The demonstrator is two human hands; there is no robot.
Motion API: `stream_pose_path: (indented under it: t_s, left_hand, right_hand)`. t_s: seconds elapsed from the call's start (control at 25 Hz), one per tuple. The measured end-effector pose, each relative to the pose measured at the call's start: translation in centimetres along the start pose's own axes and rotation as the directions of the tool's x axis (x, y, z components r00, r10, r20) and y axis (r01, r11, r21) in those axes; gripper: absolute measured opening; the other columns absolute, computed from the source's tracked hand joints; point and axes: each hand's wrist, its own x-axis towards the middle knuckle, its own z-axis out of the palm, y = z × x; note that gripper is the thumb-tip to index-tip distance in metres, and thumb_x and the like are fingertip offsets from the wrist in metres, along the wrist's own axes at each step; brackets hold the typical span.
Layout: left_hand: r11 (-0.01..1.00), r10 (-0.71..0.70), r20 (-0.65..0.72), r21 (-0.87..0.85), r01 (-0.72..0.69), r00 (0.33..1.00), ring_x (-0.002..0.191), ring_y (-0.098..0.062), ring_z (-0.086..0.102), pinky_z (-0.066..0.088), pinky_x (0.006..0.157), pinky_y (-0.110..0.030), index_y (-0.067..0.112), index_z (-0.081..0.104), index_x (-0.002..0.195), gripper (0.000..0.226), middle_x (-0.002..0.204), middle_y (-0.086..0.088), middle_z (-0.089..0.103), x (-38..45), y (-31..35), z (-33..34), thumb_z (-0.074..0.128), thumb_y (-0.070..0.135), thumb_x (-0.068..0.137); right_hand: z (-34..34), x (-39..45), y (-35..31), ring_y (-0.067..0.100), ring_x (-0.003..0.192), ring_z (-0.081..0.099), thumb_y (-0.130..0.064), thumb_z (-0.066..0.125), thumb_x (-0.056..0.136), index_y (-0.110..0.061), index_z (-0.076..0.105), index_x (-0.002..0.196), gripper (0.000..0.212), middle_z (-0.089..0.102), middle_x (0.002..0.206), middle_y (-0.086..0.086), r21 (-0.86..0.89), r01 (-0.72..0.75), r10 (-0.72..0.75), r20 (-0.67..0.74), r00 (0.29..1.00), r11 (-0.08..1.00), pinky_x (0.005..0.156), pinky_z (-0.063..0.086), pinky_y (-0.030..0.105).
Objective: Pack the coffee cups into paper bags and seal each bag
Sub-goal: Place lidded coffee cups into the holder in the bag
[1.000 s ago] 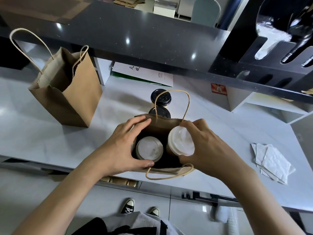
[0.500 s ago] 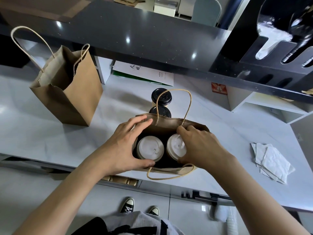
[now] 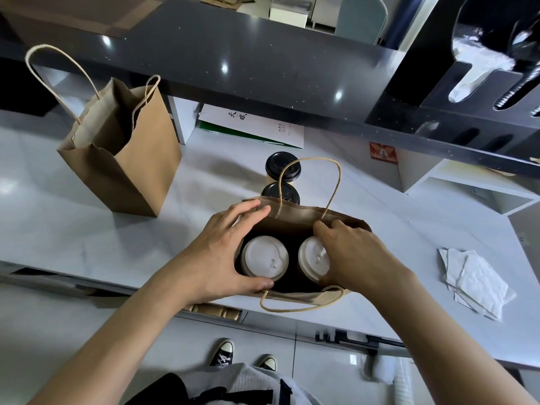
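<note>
White counter (image 3: 87, 244): hands spread bag (image 3: 295, 220) mouth.

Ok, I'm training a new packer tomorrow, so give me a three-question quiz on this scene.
1. True or false: the near bag holds two white-lidded cups.
2. How many black-lidded cups stand behind it?
3. Which hand rests on a cup in the bag? A left, B right.

Key:
1. True: left cup, right cup.
2. Two.
3. B, the right hand; the left hand grips the bag's edge.
</note>
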Motion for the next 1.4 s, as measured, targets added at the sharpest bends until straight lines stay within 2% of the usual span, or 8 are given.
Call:
stream_pose_path:
  t_s: [0.2,0.48,0.64,0.76,1.0,1.24,1.32,1.4]
  left_hand:
    - [1.0,0.002,-0.001,-0.001,-0.002,1.0,0.145,0.004,0.014,0.017,0.111,-0.017,0.046,0.018,0.158,0.114,0.158,0.037,0.005,0.1,0.0,0.0,0.082,0.066,0.066]
    - [1.0,0.018,0.003,-0.014,-0.018,1.0,0.148,0.003,0.013,0.018,0.114,-0.019,0.044,0.019,0.158,0.113,0.159,0.035,0.006,0.2,-0.1,0.0,0.077,0.07,0.065]
    - [0.999,0.025,0.005,-0.027,-0.025,1.0,0.149,0.002,0.015,0.022,0.115,-0.024,0.045,0.02,0.158,0.113,0.159,0.036,0.004,0.0,-0.3,0.1,0.071,0.076,0.062]
    - [0.999,0.043,-0.002,-0.014,-0.043,0.999,0.147,0.002,0.015,0.023,0.113,-0.024,0.048,0.018,0.157,0.111,0.159,0.038,0.003,0.0,-0.4,0.3,0.069,0.077,0.062]
    - [0.997,0.072,-0.011,0.04,-0.072,0.997,0.147,-0.003,0.018,0.023,0.112,-0.025,0.052,0.015,0.156,0.111,0.159,0.037,0.002,0.1,-0.8,0.5,0.066,0.081,0.062]
    - [0.991,0.13,-0.018,0.044,-0.129,0.991,0.144,-0.009,0.026,0.029,0.113,-0.031,0.049,0.021,0.155,0.108,0.159,0.035,0.008,0.7,-1.2,0.6,0.065,0.082,0.062]
    - [0.987,0.155,-0.01,0.051,-0.154,0.988,0.143,-0.01,0.026,0.031,0.112,-0.032,0.051,0.02,0.154,0.108,0.158,0.036,0.006,0.8,-1.2,0.6,0.064,0.083,0.061]
    - [0.983,0.174,0.007,0.058,-0.174,0.985,0.141,-0.009,0.024,0.033,0.109,-0.033,0.052,0.019,0.153,0.108,0.158,0.038,0.005,0.9,-0.9,0.7,0.063,0.084,0.06]
  right_hand:
    - [1.0,0.7,-0.6,0.024,0.095,0.068,-0.041,0.076,0.081,-0.021,0.045,0.125,0.057,0.062,0.109,-0.001,-0.099,0.005,-0.003,0.017,1.0,0.995,0.074,0.04,0.033]
    - [1.8,2.5,-1.9,0.025,0.103,0.069,-0.019,0.062,0.095,-0.019,0.048,0.13,0.038,0.068,0.114,0.002,-0.199,0.009,0.004,0.066,0.998,0.98,0.075,0.037,0.032]
    - [1.8,2.6,-2.0,0.025,0.106,0.069,-0.018,0.058,0.097,-0.019,0.046,0.136,0.041,0.069,0.116,0.001,-0.227,0.007,0.009,0.073,0.997,0.974,0.076,0.037,0.033]
    - [2.0,2.1,-2.0,0.026,0.108,0.068,-0.023,0.061,0.096,-0.017,0.04,0.143,0.053,0.065,0.121,0.003,-0.219,-0.005,0.019,0.066,0.998,0.976,0.086,0.041,0.035]
    - [1.8,0.1,-1.7,0.025,0.115,0.061,-0.034,0.076,0.084,-0.027,0.042,0.141,0.067,0.058,0.124,0.001,-0.001,-0.05,0.05,-0.019,0.999,0.999,0.093,0.044,0.038]
    - [0.9,-4.2,0.3,0.025,0.121,0.054,-0.026,0.069,0.087,-0.027,0.066,0.121,0.034,0.062,0.128,-0.005,0.196,-0.179,0.229,-0.275,0.934,0.964,0.101,0.037,0.037]
    - [1.1,-6.1,0.9,0.026,0.13,0.05,-0.026,0.068,0.089,-0.027,0.07,0.119,0.03,0.056,0.143,-0.002,0.279,-0.265,0.344,-0.289,0.894,0.923,0.106,0.033,0.038]
    - [1.7,-7.5,1.1,0.024,0.131,0.05,-0.03,0.061,0.096,-0.03,0.068,0.125,0.03,0.051,0.148,-0.004,0.358,-0.337,0.435,-0.242,0.867,0.871,0.107,0.034,0.037]
